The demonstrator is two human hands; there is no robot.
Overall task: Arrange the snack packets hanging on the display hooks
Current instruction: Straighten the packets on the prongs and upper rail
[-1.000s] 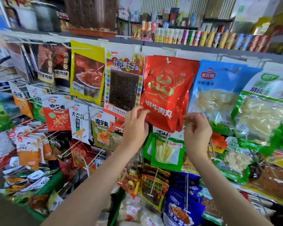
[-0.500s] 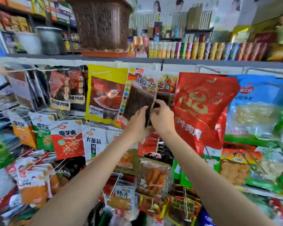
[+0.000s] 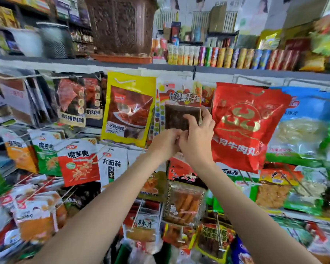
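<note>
Where packets crowd, hands [image 3: 181,141] on dark-windowed packet [image 3: 179,111].

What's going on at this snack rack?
A person is tidying packets that hang on display hooks. Both hands, the left hand and the right hand, meet at the bottom of a dark-windowed packet in the top row, between a yellow packet and a red packet. They seem to be straightening it. The rows below look crowded and uneven.
</note>
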